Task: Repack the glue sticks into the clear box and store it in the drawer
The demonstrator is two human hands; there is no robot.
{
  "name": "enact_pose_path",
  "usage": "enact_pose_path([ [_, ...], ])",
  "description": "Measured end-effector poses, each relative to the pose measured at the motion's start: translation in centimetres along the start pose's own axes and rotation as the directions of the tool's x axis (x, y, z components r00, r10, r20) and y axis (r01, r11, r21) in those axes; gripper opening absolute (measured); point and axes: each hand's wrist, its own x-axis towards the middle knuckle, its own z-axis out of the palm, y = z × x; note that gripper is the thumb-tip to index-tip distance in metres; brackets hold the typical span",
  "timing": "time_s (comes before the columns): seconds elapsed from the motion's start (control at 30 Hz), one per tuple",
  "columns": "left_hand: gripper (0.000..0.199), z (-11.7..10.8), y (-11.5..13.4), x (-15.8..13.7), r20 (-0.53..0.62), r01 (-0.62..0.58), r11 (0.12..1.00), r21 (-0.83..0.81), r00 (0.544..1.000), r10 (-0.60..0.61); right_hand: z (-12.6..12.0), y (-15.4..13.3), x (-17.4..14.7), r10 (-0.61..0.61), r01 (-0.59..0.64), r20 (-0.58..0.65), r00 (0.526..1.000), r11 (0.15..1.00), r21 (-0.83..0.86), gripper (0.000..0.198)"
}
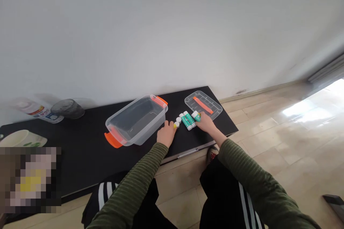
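Observation:
My right hand is closed around a green glue stick with a white end. Left of it, two more green-and-white glue sticks, a nearer one and another, lie side by side on the black tabletop. The fingers of my left hand close on a small yellow tube with a white cap; most of its body is hidden. Just behind that cap shows a second white cap. A clear plastic box with orange handle clips sits uncovered to the left of my left hand.
The box's clear lid, with an orange handle, lies at the table's right end. A dark glass, a white bottle and a paper bowl are at the left. Behind the black table rises a wall.

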Motion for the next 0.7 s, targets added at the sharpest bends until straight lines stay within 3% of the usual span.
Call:
enact_pose_path([
  [0.17, 0.036, 0.1, -0.5, 0.2, -0.006, 0.028, 0.999, -0.025, 1.000, -0.028, 1.1, -0.9, 1.2, -0.035, 0.035, -0.015, 0.999, 0.999, 0.001, 0.040],
  [0.4, 0.032, -0.2, -1.0, -0.4, -0.018, -0.028, 0.998, -0.051, 0.999, 0.027, 2.3, -2.7, 0.8, -0.079, 0.073, -0.049, 0.996, 0.991, -0.114, 0.038],
  [0.7, 0.029, -0.2, -1.1, -1.3, -0.070, -0.029, 0.999, 0.032, 0.997, 0.031, 2.5, -3.3, 0.3, -0.089, 0.084, -0.021, 0.996, 0.982, -0.172, 0.044],
])
